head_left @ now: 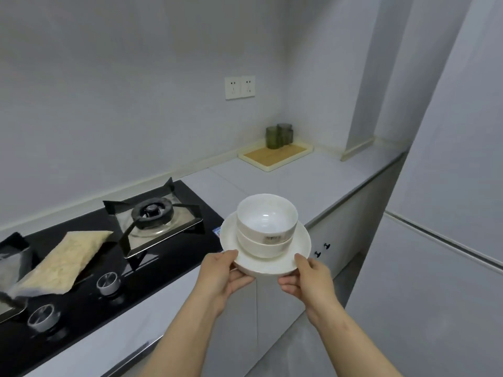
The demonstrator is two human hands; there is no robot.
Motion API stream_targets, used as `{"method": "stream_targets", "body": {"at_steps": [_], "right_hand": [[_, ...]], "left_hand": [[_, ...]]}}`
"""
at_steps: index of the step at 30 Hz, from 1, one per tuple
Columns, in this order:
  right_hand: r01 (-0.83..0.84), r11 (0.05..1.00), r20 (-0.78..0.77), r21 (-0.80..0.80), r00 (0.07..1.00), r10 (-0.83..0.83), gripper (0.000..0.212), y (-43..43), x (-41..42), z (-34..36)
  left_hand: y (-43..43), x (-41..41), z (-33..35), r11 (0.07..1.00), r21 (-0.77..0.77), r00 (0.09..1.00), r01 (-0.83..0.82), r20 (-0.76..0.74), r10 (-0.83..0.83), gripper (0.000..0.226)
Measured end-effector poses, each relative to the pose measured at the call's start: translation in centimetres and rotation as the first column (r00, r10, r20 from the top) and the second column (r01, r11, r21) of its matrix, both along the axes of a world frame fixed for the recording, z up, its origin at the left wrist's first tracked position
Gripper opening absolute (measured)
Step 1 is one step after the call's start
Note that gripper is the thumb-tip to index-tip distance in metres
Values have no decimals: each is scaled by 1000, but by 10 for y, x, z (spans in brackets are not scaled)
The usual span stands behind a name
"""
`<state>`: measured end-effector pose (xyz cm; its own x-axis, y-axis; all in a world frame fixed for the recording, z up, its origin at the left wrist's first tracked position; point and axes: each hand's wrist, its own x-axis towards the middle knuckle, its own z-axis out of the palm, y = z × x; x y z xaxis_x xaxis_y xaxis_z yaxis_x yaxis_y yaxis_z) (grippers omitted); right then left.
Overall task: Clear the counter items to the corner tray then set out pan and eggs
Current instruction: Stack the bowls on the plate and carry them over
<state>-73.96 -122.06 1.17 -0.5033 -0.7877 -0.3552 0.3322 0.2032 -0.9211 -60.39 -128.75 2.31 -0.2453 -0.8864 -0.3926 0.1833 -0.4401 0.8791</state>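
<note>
A: what are the hands doing?
B: left hand point(226, 270) and right hand point(306, 278) both grip a white plate point(234, 240) carrying two stacked bowls point(265, 227), held above the table point(313, 183). Tray point(275, 167) sits in the far corner with green glasses point(279, 136).

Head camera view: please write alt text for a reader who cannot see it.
Both hands, left hand and right hand, hold a white plate carrying two stacked white bowls above a grey counter. A corner tray holds green glasses.

Bowls point(266, 221): white, barcode sticker
Plate point(231, 240): white
Tray point(275, 156): cream rim, tan mat
Glasses point(279, 136): green
Hob point(168, 257): black
</note>
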Motion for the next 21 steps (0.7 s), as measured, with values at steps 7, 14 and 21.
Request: {"method": "stream_targets", "body": {"at_steps": [7,14,21], "right_hand": [[-1,1000,-24,18,1000,2,21,-87,-120,0],[-12,998,-19,62,1000,14,16,-165,-204,-5],[33,992,2,124,999,-33,16,-256,-256,-24]], "left_hand": [[-84,-119,3,999,42,999,-15,-43,16,20],[-164,-200,-8,999,34,1000,-19,15,18,21],[-262,-253,-36,998,53,998,38,40,-40,21]]}}
